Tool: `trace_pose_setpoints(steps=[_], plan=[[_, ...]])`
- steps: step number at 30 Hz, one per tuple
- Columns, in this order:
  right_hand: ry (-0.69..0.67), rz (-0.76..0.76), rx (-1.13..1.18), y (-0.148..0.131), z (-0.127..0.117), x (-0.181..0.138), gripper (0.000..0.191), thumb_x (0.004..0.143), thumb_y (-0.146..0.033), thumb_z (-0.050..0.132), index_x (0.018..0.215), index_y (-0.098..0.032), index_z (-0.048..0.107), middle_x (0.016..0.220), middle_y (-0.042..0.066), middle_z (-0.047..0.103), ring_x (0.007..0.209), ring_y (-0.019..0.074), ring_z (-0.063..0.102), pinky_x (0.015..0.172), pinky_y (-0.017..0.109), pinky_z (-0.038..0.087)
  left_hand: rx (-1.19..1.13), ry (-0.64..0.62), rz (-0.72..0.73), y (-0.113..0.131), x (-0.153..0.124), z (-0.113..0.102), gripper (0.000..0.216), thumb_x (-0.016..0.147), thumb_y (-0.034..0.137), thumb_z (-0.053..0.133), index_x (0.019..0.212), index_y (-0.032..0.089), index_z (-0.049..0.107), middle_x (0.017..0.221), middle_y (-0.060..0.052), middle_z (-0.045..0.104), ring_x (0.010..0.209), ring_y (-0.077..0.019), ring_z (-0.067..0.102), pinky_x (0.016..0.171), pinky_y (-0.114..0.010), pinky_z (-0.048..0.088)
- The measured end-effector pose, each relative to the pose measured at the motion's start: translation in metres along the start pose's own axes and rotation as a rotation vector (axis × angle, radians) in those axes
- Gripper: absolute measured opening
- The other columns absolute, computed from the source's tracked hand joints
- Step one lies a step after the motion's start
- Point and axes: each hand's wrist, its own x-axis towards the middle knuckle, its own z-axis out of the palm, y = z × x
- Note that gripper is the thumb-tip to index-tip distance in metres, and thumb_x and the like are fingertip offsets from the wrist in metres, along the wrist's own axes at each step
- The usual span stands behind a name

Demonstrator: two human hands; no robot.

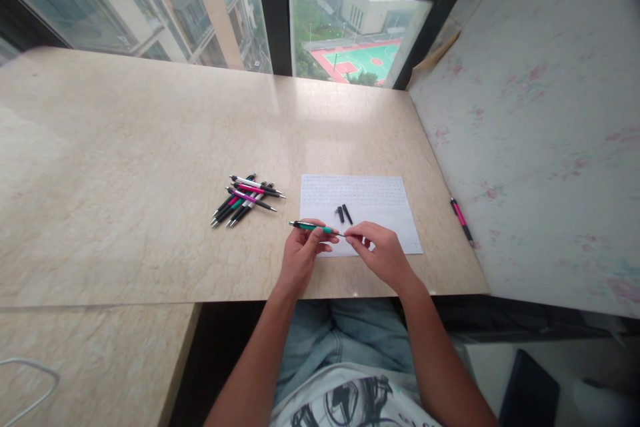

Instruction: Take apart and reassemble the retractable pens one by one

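My left hand (303, 247) grips the green barrel of a pen (314, 227), its dark clicker end pointing left. From the barrel's right end sticks a thin dark refill (341, 235), and my right hand (374, 245) pinches its tip between thumb and finger. Both hands are over the lower part of a sheet of paper (367, 197) covered with faint lines of writing. Just beyond my fingers, two short black pen parts (343, 214) lie side by side on the sheet. How far the refill reaches into the barrel is hidden.
Left of the paper lies a crossed pile of several pens (250, 197) in pink, purple, white, green and black. A pink and black pen (461, 220) rests against the flowered wall (540, 167). The marble-look desk (150, 147) runs back to the windows. A white cable (35, 363) loops at lower left.
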Motion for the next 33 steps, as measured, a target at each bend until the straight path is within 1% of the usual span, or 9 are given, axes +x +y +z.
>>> trace_pose_setpoints(steps=[3,6,12,16,20,23,26,29,33], plan=[[0.016,0.013,-0.030,0.000,-0.003,-0.002,0.017,0.092,-0.025,0.053,0.094,-0.023,0.070,0.083,0.004,0.069,0.068,0.0154,0.059,0.060,0.028,0.050,-0.019,0.046,0.018,-0.001,0.002,-0.001,0.033,0.077,0.040,0.073,0.096,0.017,0.059,0.089,-0.009,0.074,0.075,-0.0180,0.071,0.061,-0.024,0.051],[0.075,0.090,-0.019,0.005,-0.003,-0.004,0.015,0.089,-0.023,0.054,0.088,-0.021,0.069,0.086,0.005,0.069,0.074,0.0164,0.062,0.059,0.027,0.051,-0.068,0.118,0.052,-0.001,0.004,-0.002,0.033,0.077,0.039,0.073,0.097,0.018,0.059,0.088,-0.007,0.074,0.074,-0.0162,0.071,0.061,-0.022,0.050],[0.241,0.286,-0.151,0.034,0.005,0.003,0.017,0.085,-0.027,0.056,0.081,-0.020,0.071,0.081,0.006,0.071,0.070,0.0185,0.063,0.065,0.033,0.052,-0.094,0.148,0.061,-0.001,0.005,-0.003,0.032,0.077,0.038,0.073,0.098,0.017,0.058,0.089,-0.008,0.074,0.074,-0.0154,0.071,0.061,-0.021,0.049],[0.293,0.310,-0.197,0.046,0.018,0.016,0.017,0.084,-0.028,0.056,0.084,-0.019,0.072,0.080,0.006,0.072,0.069,0.0191,0.064,0.069,0.035,0.052,-0.070,0.125,0.053,-0.001,0.005,-0.003,0.034,0.076,0.039,0.074,0.097,0.017,0.059,0.089,-0.009,0.074,0.073,-0.0160,0.071,0.061,-0.023,0.050],[0.303,0.275,-0.233,0.043,0.024,0.022,0.020,0.087,-0.029,0.054,0.086,-0.018,0.071,0.082,0.008,0.071,0.072,0.0205,0.064,0.071,0.035,0.050,-0.058,0.117,0.042,-0.002,0.005,-0.003,0.032,0.077,0.038,0.073,0.097,0.017,0.059,0.089,-0.010,0.075,0.074,-0.0164,0.071,0.061,-0.023,0.049],[0.263,0.234,-0.113,0.031,0.020,0.017,0.026,0.093,-0.032,0.049,0.089,-0.019,0.071,0.086,0.008,0.071,0.077,0.0200,0.064,0.068,0.032,0.050,-0.040,0.107,0.036,-0.002,0.004,-0.002,0.030,0.078,0.038,0.072,0.096,0.016,0.060,0.089,-0.010,0.075,0.073,-0.0165,0.070,0.062,-0.024,0.049],[0.096,0.150,0.028,0.015,0.013,0.010,0.027,0.095,-0.033,0.047,0.094,-0.021,0.071,0.086,0.005,0.071,0.075,0.0176,0.063,0.063,0.029,0.049,0.008,0.098,0.036,-0.002,0.004,-0.002,0.032,0.077,0.039,0.072,0.096,0.016,0.060,0.088,-0.010,0.075,0.072,-0.0174,0.070,0.063,-0.026,0.050],[-0.040,0.032,-0.015,0.004,0.007,0.004,0.021,0.094,-0.030,0.051,0.095,-0.023,0.071,0.085,0.005,0.070,0.075,0.0180,0.061,0.064,0.030,0.048,0.062,0.084,0.036,-0.003,0.003,-0.001,0.033,0.077,0.040,0.072,0.097,0.015,0.060,0.088,-0.011,0.075,0.073,-0.0187,0.071,0.064,-0.027,0.051],[-0.040,0.015,-0.121,0.007,-0.002,-0.002,0.015,0.091,-0.024,0.055,0.088,-0.023,0.069,0.082,0.004,0.068,0.079,0.0195,0.060,0.067,0.032,0.049,0.067,0.092,0.051,-0.002,0.002,0.000,0.033,0.078,0.040,0.072,0.097,0.015,0.060,0.089,-0.011,0.075,0.071,-0.0183,0.071,0.063,-0.027,0.051]])
